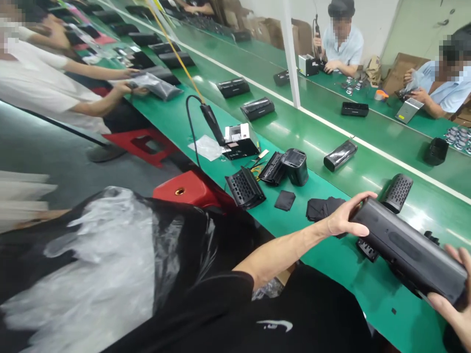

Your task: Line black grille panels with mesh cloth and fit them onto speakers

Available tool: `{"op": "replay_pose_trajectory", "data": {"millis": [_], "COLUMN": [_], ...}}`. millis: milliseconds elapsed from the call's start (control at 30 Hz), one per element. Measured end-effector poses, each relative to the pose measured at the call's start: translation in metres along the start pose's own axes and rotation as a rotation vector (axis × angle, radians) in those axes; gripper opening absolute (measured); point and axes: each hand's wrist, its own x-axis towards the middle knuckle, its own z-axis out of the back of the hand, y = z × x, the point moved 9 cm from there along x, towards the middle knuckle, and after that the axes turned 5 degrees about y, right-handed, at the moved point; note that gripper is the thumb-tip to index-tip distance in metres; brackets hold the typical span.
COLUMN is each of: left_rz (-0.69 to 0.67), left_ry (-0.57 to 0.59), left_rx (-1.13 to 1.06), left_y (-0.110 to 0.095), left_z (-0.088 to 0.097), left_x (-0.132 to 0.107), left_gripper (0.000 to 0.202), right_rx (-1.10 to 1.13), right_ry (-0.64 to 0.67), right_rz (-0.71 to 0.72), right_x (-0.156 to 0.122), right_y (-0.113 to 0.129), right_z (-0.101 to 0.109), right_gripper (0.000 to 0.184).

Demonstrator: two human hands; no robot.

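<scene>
I hold a long black speaker housing (408, 247) over the green bench, one hand at each end. My left hand (346, 218) wraps the near end with thumb below and fingers over the top. At the frame's right edge, my right hand (454, 299) cups the far end. Under the housing lies a small black grille part (367, 249). A stack of black fabric pieces (324, 208) sits just left of my left hand. A perforated black cylinder (397, 192) stands behind the housing.
The green bench (331, 132) carries black housings, a grille half (245, 189), a square black pad (285, 200), and a corded power screwdriver (213, 122) beside a small box. Red stools stand at the left. Several other people work along both sides.
</scene>
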Motion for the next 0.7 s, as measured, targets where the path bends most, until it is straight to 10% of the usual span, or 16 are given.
{"op": "replay_pose_trajectory", "data": {"millis": [300, 467, 700], "left_rz": [0.047, 0.226, 0.22], "left_ry": [-0.028, 0.023, -0.12], "left_rx": [0.004, 0.057, -0.06], "left_y": [-0.001, 0.025, 0.047], "left_z": [-0.003, -0.004, 0.0], "left_x": [0.006, 0.013, 0.015], "left_gripper": [0.094, 0.094, 0.078], "right_rx": [0.225, 0.405, 0.261], "right_ry": [-0.15, -0.026, 0.001], "right_rz": [-0.185, -0.381, -0.43], "right_x": [-0.031, -0.029, -0.031], "right_y": [0.002, -0.036, -0.026], "right_z": [-0.007, -0.023, -0.018], "right_gripper": [0.09, 0.089, 0.099]}}
